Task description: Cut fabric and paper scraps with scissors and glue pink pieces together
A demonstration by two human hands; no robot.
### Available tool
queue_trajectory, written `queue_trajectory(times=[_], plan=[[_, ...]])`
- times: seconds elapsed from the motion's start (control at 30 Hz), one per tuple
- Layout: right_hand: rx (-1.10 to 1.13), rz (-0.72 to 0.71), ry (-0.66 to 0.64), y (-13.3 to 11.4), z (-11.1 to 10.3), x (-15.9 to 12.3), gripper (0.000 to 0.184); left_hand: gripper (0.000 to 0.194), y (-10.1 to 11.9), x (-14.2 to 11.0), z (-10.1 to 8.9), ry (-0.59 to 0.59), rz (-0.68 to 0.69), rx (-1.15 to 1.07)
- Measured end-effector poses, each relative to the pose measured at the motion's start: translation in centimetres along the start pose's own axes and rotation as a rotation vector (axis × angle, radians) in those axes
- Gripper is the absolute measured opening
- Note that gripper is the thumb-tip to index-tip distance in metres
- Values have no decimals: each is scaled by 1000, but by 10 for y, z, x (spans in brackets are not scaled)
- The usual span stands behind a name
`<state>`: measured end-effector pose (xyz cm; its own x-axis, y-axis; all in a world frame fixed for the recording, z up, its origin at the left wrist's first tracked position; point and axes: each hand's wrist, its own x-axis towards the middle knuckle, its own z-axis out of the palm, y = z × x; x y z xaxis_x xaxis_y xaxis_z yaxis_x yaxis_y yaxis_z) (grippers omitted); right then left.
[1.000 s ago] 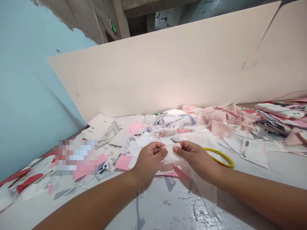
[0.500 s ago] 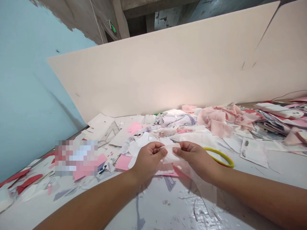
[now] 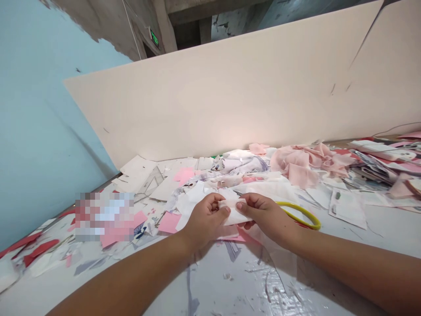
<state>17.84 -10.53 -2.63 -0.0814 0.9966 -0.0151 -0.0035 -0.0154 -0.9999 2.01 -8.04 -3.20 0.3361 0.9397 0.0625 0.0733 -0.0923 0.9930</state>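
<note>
Between my two hands is a small piece of thin white cloth (image 3: 234, 215), folded along its upper edge. My left hand (image 3: 205, 219) is closed, pinching its left end between thumb and fingers. At the other end my right hand (image 3: 265, 215) is closed on it too, thumb on top. A yellow loop handle (image 3: 304, 213), seemingly of scissors, shows behind my right wrist; a dark metal tip peeks out near my right fingers, and the rest is hidden. Pink pieces (image 3: 241, 235) lie just below the cloth.
Cloth and paper scraps cover much of the white table (image 3: 226, 287). A peach cloth heap (image 3: 302, 164) lies at the back right, a white power strip (image 3: 383, 151) farther right. A pale partition (image 3: 230, 101) closes the back; a blue wall (image 3: 42, 131) stands left.
My fingers have shifted slightly on the white cloth, and more of its lower part shows between my hands. My right fingers now show beneath it. Other things look the same.
</note>
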Motion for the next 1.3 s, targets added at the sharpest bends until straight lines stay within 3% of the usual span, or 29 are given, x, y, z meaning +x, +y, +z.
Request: queue_trajectory(times=[0.1,0.27,0.37,0.57,0.83,1.03,1.2,1.3], plan=[[-18,-32,-1,2,-1,1,25,25,-3,1,0,-41,-83,-121],[65,51,-37,2,-2,1,24,23,-6,3,-2,31,5,17],[3,74,-73,2,-2,1,25,21,-4,3,-2,67,35,54],[50,39,-32,4,-4,6,28,23,-3,8,0,129,-43,-146],[51,12,-92,5,-5,7,27,25,-2,4,-1,45,-41,-86],[23,-27,-75,6,-6,7,26,21,-7,5,1,-54,-64,-228],[17,44,-193,6,-5,5,28,17,-7,7,-1,-27,-8,-147],[57,21,-190,6,-6,8,28,16,-5,7,-2,-19,3,-108]])
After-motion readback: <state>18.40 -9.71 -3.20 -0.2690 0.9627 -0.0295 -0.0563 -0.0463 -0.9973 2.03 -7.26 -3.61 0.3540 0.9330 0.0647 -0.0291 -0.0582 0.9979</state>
